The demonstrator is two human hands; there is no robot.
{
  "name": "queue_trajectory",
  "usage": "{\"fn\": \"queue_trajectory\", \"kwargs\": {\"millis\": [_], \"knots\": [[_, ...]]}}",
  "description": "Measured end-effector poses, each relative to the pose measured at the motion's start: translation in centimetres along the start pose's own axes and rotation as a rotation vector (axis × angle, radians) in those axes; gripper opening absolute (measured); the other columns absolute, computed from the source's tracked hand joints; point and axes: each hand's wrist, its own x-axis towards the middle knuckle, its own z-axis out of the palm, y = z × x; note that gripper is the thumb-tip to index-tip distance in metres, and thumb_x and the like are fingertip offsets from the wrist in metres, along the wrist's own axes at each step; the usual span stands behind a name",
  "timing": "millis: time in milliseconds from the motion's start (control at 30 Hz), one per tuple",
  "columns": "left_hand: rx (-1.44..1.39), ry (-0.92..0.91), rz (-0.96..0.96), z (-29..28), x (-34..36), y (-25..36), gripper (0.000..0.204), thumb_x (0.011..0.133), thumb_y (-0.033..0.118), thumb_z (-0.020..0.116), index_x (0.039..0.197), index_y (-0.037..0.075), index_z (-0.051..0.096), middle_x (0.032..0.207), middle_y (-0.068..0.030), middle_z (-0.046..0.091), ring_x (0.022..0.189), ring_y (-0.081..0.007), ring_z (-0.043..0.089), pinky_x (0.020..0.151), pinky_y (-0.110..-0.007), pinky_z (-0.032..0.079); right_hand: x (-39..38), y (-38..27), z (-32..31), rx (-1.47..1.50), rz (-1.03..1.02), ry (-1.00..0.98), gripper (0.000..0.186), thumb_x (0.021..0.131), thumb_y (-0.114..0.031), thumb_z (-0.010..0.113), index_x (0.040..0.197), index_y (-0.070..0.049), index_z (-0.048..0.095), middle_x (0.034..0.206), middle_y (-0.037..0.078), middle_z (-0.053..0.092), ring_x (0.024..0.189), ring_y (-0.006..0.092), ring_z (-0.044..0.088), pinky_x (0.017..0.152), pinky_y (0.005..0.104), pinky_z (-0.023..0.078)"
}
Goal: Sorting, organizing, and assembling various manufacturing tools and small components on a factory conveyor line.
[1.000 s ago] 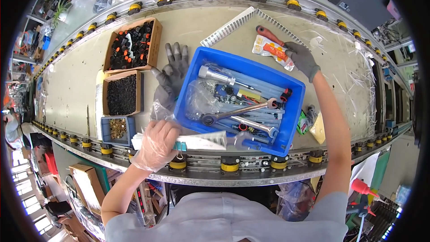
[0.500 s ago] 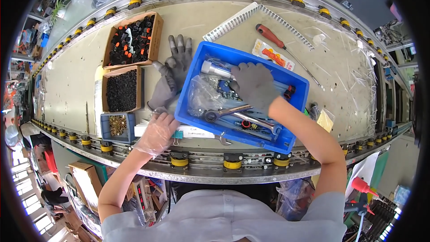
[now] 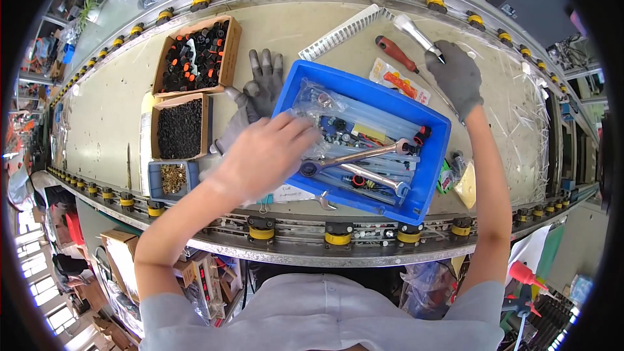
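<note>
My right hand, in a grey glove, grips a silver cylindrical tool beside a red-handled screwdriver and an orange blister pack. My left hand, in thin clear plastic, is blurred over the left side of a blue bin, near a plastic bag; I cannot tell whether it holds anything. The bin contains wrenches, clear tubes and small hardware. White paper strips with a teal clip lie partly under my left arm. Loose grey gloves rest left of the bin.
Cardboard boxes of black-orange caps and black parts, plus a small bin of brass pieces, stand at left. Folded label strips lie behind the bin. Roller rails run along both bench edges.
My right hand went from the screwdriver area into the bin, then moved up right with the silver tool from it. My left hand left the paper strips and moved up over the bin.
</note>
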Motion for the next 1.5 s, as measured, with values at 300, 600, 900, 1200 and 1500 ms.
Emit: {"fn": "queue_trajectory", "kwargs": {"millis": [300,600,900,1200,1500], "knots": [[0.232,-0.242,0.221,2.9,0.9,-2.2,0.017,0.074,0.013,0.058,0.09,0.011,0.061,0.088,-0.0029,0.055,0.087,-0.0188,0.056,0.071,-0.031,0.047,-1.6,5.3,3.6,-0.1,-0.043,0.143,0.029,0.084,-0.03,0.059,0.106,-0.012,0.064,0.098,0.011,0.064,0.091,0.0292,0.062,0.081,0.0398,0.048],[0.071,0.161,-0.188,1.0,-4.2,-1.6,0.017,0.068,0.01,0.069,0.082,0.011,0.06,0.077,-0.0065,0.058,0.074,-0.0237,0.059,0.061,-0.037,0.049,-7.9,-8.2,2.0,0.398,-0.56,-0.167,0.021,0.086,-0.017,0.059,0.104,-0.007,0.062,0.096,0.01,0.063,0.083,0.0274,0.063,0.071,0.0374,0.051],[-0.862,0.245,-0.768,3.5,-7.0,-3.9,0.008,0.087,0.008,0.064,0.083,0.004,0.058,0.073,0.0023,0.057,0.067,-0.0037,0.05,0.057,-0.025,0.042,-7.5,-14.1,7.7,0.187,-0.222,-0.447,0.034,0.084,-0.028,0.06,0.108,-0.003,0.056,0.097,0.018,0.062,0.082,0.0325,0.063,0.073,0.0412,0.051],[-1.3,0.486,-0.899,0.7,-4.2,-0.9,0.012,0.091,0.013,0.06,0.086,0.003,0.055,0.075,0.0022,0.057,0.066,-0.0056,0.052,0.06,-0.021,0.044,-4.7,-15.1,-1.1,1.124,0.299,-0.777,0.022,0.085,-0.021,0.058,0.096,-0.003,0.062,0.064,0.001,0.053,0.055,0.0091,0.048,0.052,0.0261,0.04],[-1.373,0.417,-0.776,5.7,1.1,1.2,0.013,0.091,0.012,0.057,0.101,0.005,0.053,0.086,-0.0011,0.058,0.077,-0.0071,0.056,0.064,-0.024,0.048,-8.4,-13.8,0.8,0.928,-0.214,-0.675,0.03,0.084,-0.028,0.058,0.101,-0.003,0.058,0.091,0.014,0.063,0.083,0.0287,0.063,0.075,0.0384,0.051]]}}
